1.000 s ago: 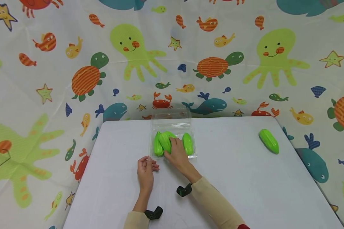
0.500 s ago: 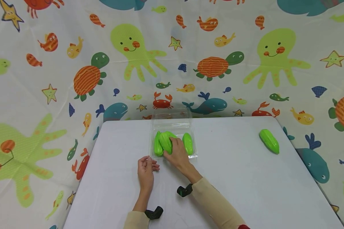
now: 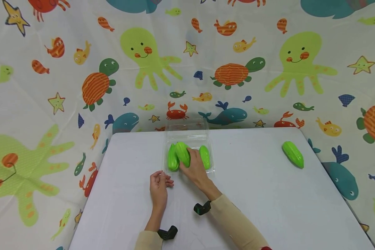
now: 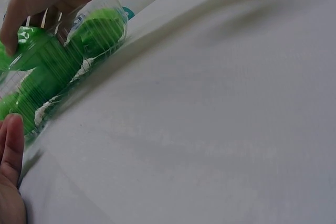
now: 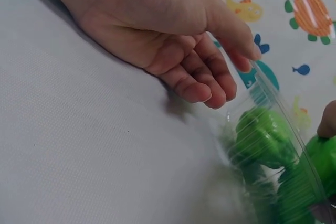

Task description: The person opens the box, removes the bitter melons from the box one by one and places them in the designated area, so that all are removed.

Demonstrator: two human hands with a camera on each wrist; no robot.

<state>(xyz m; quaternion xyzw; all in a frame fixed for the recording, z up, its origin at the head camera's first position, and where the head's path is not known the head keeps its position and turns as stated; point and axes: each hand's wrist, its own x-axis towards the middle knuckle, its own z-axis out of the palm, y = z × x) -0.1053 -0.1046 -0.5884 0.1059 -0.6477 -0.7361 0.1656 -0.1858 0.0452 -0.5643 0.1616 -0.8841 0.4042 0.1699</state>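
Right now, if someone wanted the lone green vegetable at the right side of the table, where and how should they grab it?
Probably around the thick middle of that green vegetable, from above, with thumb and fingers on its two long sides. It lies lengthwise on the white table, narrowing toward its near end, and nothing touches either flank.

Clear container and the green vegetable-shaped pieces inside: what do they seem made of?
The container looks like glossy clear plastic: see-through, ribbed walls with highlights. The green pieces have shiny, near-uniform bright green skin, suggesting moulded plastic or coated foam; I can't tell which.
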